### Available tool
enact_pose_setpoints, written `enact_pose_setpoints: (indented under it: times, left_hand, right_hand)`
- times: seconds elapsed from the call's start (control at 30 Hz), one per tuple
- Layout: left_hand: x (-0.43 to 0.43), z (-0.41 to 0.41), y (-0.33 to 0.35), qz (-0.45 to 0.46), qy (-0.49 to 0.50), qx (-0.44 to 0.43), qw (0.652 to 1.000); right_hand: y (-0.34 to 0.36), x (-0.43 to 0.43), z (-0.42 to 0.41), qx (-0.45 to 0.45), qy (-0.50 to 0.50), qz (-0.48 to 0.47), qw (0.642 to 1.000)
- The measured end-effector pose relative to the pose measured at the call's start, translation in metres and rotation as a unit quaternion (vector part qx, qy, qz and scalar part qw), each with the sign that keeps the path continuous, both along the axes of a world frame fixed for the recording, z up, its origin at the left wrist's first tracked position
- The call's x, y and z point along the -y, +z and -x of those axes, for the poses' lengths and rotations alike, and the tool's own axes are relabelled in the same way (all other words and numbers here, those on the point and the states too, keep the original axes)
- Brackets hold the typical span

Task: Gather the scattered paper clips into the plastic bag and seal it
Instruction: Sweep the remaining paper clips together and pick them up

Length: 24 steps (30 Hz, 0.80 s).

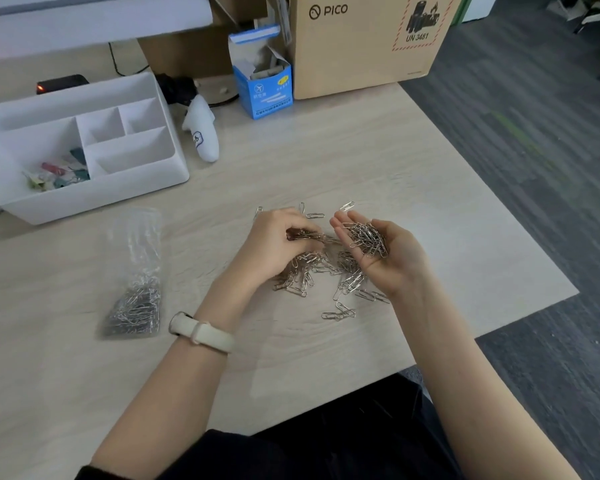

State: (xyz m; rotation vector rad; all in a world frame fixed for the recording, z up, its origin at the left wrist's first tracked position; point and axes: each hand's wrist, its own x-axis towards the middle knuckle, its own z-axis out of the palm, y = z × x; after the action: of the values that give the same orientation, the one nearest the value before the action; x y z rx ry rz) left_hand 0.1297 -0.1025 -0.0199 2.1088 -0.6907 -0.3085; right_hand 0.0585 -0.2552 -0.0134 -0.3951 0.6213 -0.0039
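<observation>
A loose pile of silver paper clips (321, 271) lies on the light wooden table, with a few strays around it. My left hand (274, 245) hovers over the pile, its fingers pinched on a small bunch of clips. To its right my right hand (385, 258) is turned palm up and cupped, holding a heap of clips in the palm. The clear plastic bag (136, 271) lies flat well to the left of both hands, its lower end filled with clips, its top end towards the organizer.
A white compartment organizer (84, 147) with coloured binder clips stands at the back left. A white controller (203, 133), a blue carton (262, 81) and a big cardboard box (368, 43) stand behind. The table's edge (499, 209) runs diagonally on the right.
</observation>
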Motion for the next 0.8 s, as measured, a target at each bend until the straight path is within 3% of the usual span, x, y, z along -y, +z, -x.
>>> enact_pose_setpoints:
  times: [0.17,0.4,0.67,0.8]
  left_hand:
    - [0.003,-0.005,0.027,0.049,-0.048,-0.019,0.997]
    - [0.02,-0.009,0.041,-0.004,-0.124,0.021,0.992]
    - [0.011,-0.011,0.038,-0.021,-0.114,0.049,0.992]
    - [-0.002,-0.012,0.043,0.015,-0.103,0.046,0.994]
  right_hand:
    - [0.002,-0.014,-0.006,-0.031,0.03,0.001,0.999]
    - [0.006,-0.028,-0.016,0.006,0.078,-0.024,0.997]
    - [0.006,-0.032,-0.026,-0.022,0.075,-0.042,0.996]
    - [0.004,-0.037,-0.032,-0.017,0.081,-0.047,0.996]
